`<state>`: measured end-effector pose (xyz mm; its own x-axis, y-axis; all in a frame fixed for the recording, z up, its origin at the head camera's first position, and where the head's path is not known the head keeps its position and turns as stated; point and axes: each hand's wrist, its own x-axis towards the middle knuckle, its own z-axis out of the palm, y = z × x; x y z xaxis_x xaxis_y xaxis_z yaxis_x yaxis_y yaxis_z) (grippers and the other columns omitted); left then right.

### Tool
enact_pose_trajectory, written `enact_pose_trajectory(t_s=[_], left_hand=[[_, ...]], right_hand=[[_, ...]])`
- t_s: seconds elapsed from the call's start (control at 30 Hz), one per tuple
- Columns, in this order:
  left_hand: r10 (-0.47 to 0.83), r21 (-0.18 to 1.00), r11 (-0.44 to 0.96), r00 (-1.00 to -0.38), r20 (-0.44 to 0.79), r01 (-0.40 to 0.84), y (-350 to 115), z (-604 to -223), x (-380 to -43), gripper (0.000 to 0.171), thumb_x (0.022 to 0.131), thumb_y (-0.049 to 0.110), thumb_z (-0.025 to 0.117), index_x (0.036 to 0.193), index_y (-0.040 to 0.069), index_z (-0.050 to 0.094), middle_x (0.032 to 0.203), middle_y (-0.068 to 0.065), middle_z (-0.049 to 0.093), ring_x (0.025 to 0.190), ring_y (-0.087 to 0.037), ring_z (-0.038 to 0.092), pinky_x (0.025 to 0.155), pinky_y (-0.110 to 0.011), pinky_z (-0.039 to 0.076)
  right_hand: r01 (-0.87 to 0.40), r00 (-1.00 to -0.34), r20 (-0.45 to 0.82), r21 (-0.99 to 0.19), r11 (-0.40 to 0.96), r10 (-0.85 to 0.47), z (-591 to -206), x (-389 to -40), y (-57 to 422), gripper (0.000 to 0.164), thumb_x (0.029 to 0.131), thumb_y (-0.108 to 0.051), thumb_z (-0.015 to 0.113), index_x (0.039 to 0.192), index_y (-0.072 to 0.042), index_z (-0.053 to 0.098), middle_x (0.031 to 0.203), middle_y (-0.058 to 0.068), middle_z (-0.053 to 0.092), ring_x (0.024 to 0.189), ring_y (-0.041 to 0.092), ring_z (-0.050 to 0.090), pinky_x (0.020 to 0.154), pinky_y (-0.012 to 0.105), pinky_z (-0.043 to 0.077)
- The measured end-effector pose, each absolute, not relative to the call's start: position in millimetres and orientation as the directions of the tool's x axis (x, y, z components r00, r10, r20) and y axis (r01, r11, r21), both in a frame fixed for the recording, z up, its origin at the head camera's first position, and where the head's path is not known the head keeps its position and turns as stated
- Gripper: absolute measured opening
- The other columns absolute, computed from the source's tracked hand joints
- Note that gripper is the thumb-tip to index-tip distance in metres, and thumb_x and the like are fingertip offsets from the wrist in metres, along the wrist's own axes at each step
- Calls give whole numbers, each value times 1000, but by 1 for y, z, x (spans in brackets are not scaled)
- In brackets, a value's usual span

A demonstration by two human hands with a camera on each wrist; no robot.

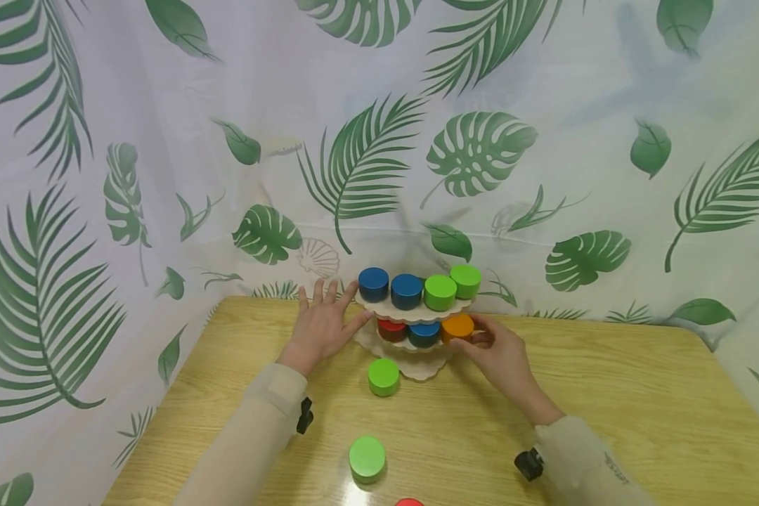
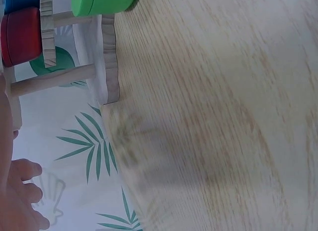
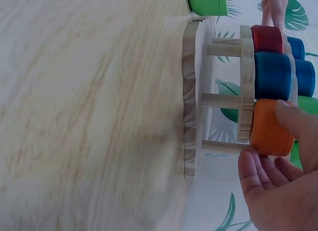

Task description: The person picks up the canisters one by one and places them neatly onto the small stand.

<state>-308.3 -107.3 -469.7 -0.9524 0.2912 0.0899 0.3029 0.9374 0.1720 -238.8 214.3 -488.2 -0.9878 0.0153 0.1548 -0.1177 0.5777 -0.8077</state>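
Observation:
A wooden tiered stand point(image 1: 420, 365) with scalloped edges holds round coloured tins. On its top tier are two blue tins point(image 1: 374, 284) and two green tins point(image 1: 440, 292). Below, a red tin point(image 3: 267, 39), a blue tin point(image 3: 273, 75) and an orange tin point(image 3: 270, 126) sit side by side on the middle tier. My right hand point(image 1: 500, 355) pinches the orange tin between thumb and fingers at that tier's right end. With fingers spread, my left hand point(image 1: 322, 327) is at the stand's left side, its index fingertip and thumb close against the top tier; contact is unclear.
One green tin point(image 1: 383, 377) stands just in front of the stand, and another green tin point(image 1: 367, 459) is nearer on the wooden table point(image 1: 639, 393). A red tin point(image 1: 410, 502) shows partly at the bottom edge. A leaf-patterned cloth point(image 1: 379, 190) hangs behind.

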Motion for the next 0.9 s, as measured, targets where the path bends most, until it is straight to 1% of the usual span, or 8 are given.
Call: enact_pose_trajectory(t_s=[0.07, 0.17, 0.3, 0.47, 0.57, 0.7, 0.9], left_hand=[[292, 171, 937, -952, 87, 303, -107, -470, -308, 81, 104, 74, 34, 170, 27, 25, 173, -21, 28, 162, -48, 17, 127, -73, 10], [293, 168, 938, -952, 85, 304, -107, -470, -308, 81, 105, 73, 34, 170, 27, 25, 173, -21, 28, 161, -48, 18, 127, -73, 11], [296, 166, 937, -951, 85, 307, -107, -470, -308, 80, 105, 73, 34, 170, 26, 25, 172, -21, 28, 161, -49, 18, 126, -73, 11], [297, 173, 936, -952, 80, 306, -107, -470, -308, 80, 105, 72, 35, 170, 26, 24, 173, -21, 28, 161, -49, 19, 127, -73, 11], [295, 176, 936, -953, 76, 304, -107, -471, -309, 80, 105, 72, 35, 170, 26, 24, 173, -21, 27, 161, -49, 19, 127, -73, 11], [295, 181, 935, -952, 78, 305, -108, -471, -310, 80, 105, 72, 35, 170, 26, 24, 173, -21, 27, 161, -49, 20, 126, -73, 11], [296, 190, 933, -952, 82, 307, -108, -471, -310, 80, 105, 71, 36, 170, 26, 25, 172, -22, 28, 160, -50, 20, 126, -74, 11]], right_hand=[[-111, -989, 149, -818, 564, 22, -488, -239, 214, 61, 95, -29, 81, 147, -4, 59, 134, 20, 69, 109, 33, 73, 86, 24, 62], [-114, -988, 151, -831, 544, 24, -490, -238, 214, 55, 97, -22, 79, 145, -3, 59, 136, 20, 68, 113, 34, 73, 90, 27, 62], [-123, -987, 159, -841, 526, 23, -493, -238, 214, 51, 98, -14, 76, 145, -2, 58, 139, 20, 67, 116, 34, 71, 93, 26, 61], [-126, -986, 164, -840, 528, 25, -494, -240, 214, 50, 99, -13, 75, 144, -2, 59, 138, 20, 68, 117, 34, 71, 93, 26, 61], [-125, -986, 163, -842, 524, 27, -494, -241, 213, 49, 99, -13, 75, 144, -1, 59, 136, 21, 69, 116, 34, 71, 92, 23, 60], [-126, -986, 165, -847, 516, 29, -494, -244, 213, 49, 99, -12, 75, 145, 0, 60, 134, 22, 70, 114, 34, 72, 88, 16, 58], [-127, -985, 167, -850, 511, 34, -492, -246, 212, 50, 99, -15, 75, 145, -1, 61, 133, 22, 70, 113, 34, 72, 86, 10, 55]])
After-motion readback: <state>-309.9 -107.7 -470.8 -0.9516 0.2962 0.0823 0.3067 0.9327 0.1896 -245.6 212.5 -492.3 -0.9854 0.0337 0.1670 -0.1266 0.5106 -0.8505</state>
